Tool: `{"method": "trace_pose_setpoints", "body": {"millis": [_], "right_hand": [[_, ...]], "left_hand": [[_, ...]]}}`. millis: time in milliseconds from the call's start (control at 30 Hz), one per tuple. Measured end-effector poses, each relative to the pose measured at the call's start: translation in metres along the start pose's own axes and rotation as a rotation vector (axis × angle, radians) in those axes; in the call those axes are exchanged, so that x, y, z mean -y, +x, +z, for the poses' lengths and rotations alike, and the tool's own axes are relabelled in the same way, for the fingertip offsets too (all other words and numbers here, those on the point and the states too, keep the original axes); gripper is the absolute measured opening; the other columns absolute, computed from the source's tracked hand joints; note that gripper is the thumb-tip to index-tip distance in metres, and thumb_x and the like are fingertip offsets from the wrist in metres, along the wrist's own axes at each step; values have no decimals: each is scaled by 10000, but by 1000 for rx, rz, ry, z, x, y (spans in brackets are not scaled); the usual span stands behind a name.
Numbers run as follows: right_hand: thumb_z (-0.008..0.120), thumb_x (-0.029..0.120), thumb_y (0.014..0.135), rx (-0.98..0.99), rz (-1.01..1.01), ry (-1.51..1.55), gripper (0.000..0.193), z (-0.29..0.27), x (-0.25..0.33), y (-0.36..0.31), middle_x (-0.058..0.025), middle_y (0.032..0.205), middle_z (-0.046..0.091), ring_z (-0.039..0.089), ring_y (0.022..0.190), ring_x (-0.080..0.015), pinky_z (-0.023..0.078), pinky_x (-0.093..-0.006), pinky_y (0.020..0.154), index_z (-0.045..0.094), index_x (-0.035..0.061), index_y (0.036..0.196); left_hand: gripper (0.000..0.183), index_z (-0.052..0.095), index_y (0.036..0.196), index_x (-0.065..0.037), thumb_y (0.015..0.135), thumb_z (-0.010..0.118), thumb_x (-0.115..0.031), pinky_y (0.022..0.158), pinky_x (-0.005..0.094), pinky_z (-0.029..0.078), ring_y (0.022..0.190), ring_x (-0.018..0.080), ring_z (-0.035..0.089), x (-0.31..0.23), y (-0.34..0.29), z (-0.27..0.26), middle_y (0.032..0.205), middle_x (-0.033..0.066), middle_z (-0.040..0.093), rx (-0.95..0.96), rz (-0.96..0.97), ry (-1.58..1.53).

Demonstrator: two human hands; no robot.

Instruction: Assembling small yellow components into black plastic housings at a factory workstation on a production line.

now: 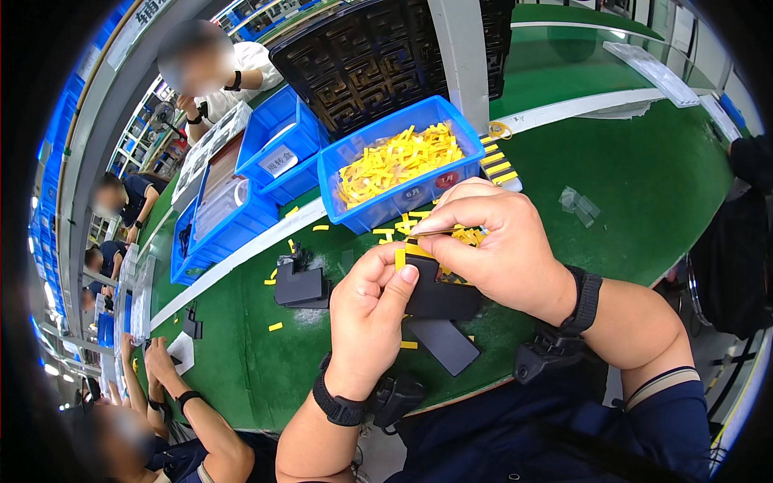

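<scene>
My left hand (364, 310) is closed on the edge of a black flat part (441, 299), thumb on top. A yellow strip (400, 258) stands at that hand's fingertips, and another yellow strip (420, 250) lies along the part's upper edge. Just above, my right hand (509, 249) pinches a thin, pointed tool that looks like tweezers (433, 233), its tip close to the strips. The rest of the tool is hidden by my fingers. Below the held part, a dark grey flat piece (444, 347) lies on the green table (270, 366).
Beyond my hands stands a blue bin (342, 211) full of yellow strips, with loose strips before it. Black parts (299, 286) lie to the left. More blue bins (278, 129) stand farther back near a metal post (460, 48). Co-workers sit along the left; one person's hands (165, 362) work nearby.
</scene>
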State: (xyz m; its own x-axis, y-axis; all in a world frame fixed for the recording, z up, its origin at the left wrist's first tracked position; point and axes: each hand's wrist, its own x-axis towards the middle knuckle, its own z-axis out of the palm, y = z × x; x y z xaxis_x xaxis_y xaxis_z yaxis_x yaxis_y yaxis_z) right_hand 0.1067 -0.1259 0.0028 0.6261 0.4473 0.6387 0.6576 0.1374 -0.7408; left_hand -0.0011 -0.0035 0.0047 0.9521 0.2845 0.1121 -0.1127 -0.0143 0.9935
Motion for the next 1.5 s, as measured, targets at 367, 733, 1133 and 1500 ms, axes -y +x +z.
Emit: {"method": "trace_pose_setpoints", "body": {"millis": [367,733,1133,1500], "right_hand": [[645,39,663,4,-98,-68,60,0,-1,0,-85,680,623,580,677,-240,453,-334,651,660,25,719],[706,91,631,60,-74,-246,175,-3,2,0,-88,747,577,562,713,-241,454,-321,655,611,6,750],[649,79,639,112,-539,-407,108,-10,6,3,-37,789,538,533,840,-253,399,-421,832,586,60,726],[661,12,639,61,-427,-246,140,-2,9,-1,-21,825,629,579,931,-247,381,-475,925,601,92,737]], "left_hand": [[166,541,1053,27,910,499,-47,665,168,440,761,41,561,0,0,-1,881,29,627,4,-6,1],[198,557,1054,27,887,555,-78,618,164,402,682,26,497,9,-2,-4,799,0,619,-42,131,254],[192,529,1069,40,893,523,-38,750,190,436,828,62,570,5,1,-3,938,64,640,-81,86,38],[224,477,1096,21,884,524,-32,811,216,427,887,112,586,5,2,-5,977,90,626,-76,177,-147]]}}
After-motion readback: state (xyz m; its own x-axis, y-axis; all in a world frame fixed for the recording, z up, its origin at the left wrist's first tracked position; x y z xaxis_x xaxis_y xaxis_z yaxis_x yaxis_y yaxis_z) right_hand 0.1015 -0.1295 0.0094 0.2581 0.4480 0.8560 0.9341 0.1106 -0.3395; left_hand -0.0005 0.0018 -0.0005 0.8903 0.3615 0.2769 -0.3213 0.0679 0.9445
